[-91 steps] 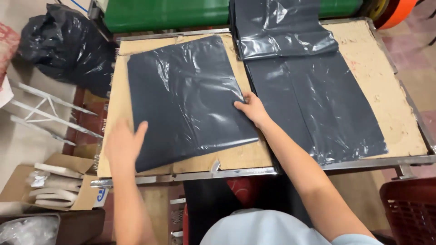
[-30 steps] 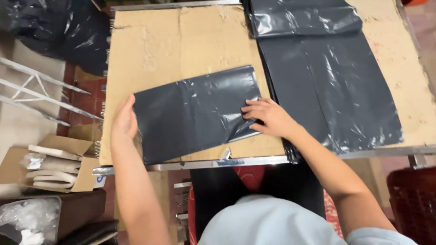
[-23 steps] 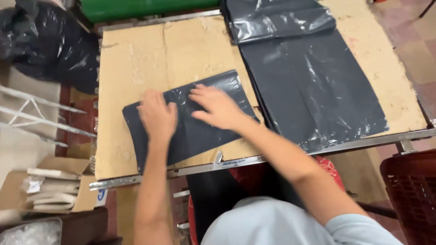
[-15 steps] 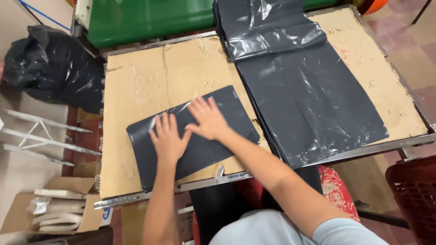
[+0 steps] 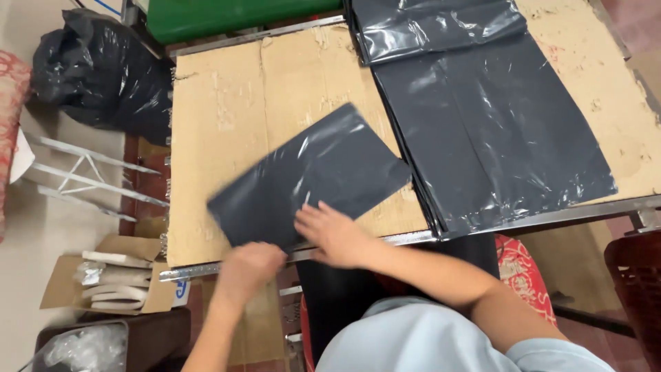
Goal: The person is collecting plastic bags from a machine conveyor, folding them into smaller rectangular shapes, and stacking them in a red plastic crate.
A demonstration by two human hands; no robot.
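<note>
We record a folded rectangle of dark grey plastic bag [image 5: 310, 182] lying tilted on the cardboard-covered surface [image 5: 234, 103], its near edge close to the metal rim at the front. Our right hand [image 5: 334, 234] rests on that near edge with fingers spread and flat, pressing the sheet rather than closing around it, so its grip is released. Our left hand [image 5: 249, 270] sits at the front edge of the surface, just below the bag's near left corner; it is blurred and curled, and we cannot tell whether it pinches the plastic or is merely beside it. To the right, just beside the folded bag and touching its far corner, lies a flat stack of unfolded dark grey plastic bags [image 5: 489, 131], with a crumpled glossy bundle of the same plastic [image 5: 434, 27] at its far end. Left of the surface, on the floor, we note a stuffed black rubbish sack [image 5: 96, 76], a white metal frame [image 5: 82, 176] and an open cardboard box of pale wrapped packs [image 5: 117, 279].
</note>
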